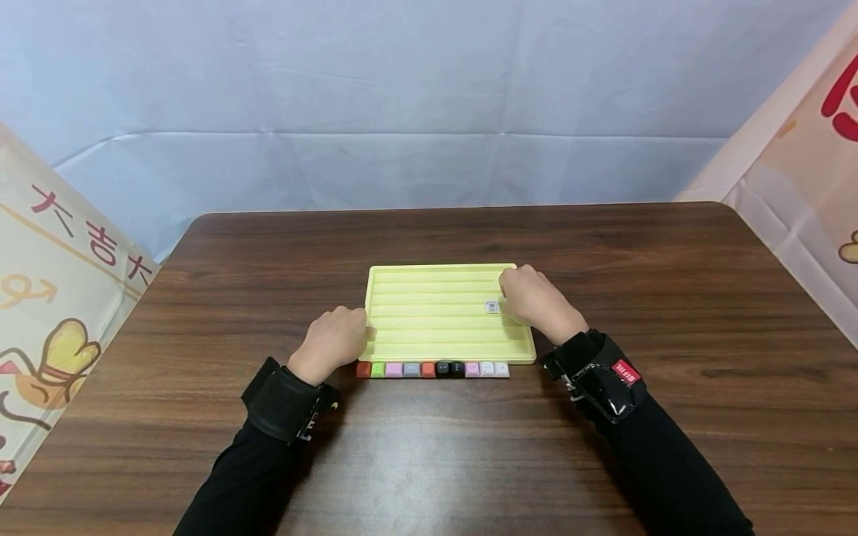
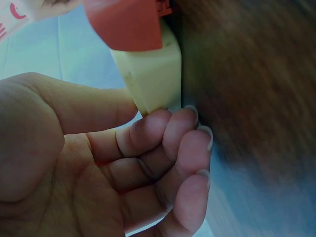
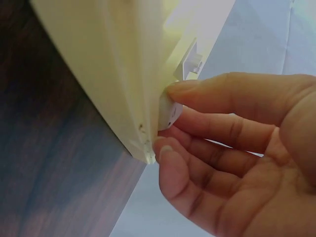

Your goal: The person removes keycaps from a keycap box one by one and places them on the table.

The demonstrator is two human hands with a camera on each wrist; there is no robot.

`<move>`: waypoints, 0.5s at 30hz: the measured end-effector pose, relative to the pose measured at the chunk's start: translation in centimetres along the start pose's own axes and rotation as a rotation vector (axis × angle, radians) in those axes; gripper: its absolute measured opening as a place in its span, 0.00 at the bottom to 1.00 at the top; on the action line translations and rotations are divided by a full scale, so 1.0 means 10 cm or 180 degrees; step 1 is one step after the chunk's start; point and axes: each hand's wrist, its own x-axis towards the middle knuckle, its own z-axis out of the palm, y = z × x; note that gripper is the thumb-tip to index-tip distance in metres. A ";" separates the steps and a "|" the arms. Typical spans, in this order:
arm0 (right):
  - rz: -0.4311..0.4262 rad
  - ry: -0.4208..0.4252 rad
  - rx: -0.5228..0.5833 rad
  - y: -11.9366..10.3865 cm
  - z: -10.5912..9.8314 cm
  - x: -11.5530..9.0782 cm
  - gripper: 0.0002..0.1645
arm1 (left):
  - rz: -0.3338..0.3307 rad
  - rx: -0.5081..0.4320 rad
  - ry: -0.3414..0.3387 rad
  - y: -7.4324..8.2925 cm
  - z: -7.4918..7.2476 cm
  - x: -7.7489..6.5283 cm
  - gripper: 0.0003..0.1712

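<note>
A pale yellow ridged tray (image 1: 429,301) lies flat on the table. My left hand (image 1: 333,341) grips its left edge, the thumb on the upper side and fingertips at the tray's end wall (image 2: 165,74). Over the tray's right part, my right hand (image 1: 536,301) pinches a small white piece (image 3: 169,112), probably a keycap, between thumb and fingers. Beside it a white keycap (image 1: 492,307) with a dark mark stands on the tray. Along the front edge runs a row of coloured keycaps (image 1: 411,370), with a red keycap (image 2: 126,27) at its left end.
The brown wooden table (image 1: 429,461) surrounds the tray. Behind it hangs a pale blue cloth (image 1: 402,89). Printed cloths hang at the left (image 1: 60,313) and right (image 1: 804,179). Black bands sit on both wrists.
</note>
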 end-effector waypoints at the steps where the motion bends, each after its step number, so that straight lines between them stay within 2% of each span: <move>1: -0.0004 0.0005 0.0012 0.00 0.00 0.00 0.11 | -0.0003 0.0006 0.0001 0.00 0.00 0.00 0.20; 9: -0.0199 0.0064 0.0105 0.03 0.00 -0.03 0.24 | -0.0006 0.0051 0.0008 0.01 0.00 -0.01 0.20; 15: -0.0302 0.0025 0.0130 0.03 -0.02 -0.03 0.28 | 0.0044 0.0037 0.0034 0.00 -0.01 -0.02 0.21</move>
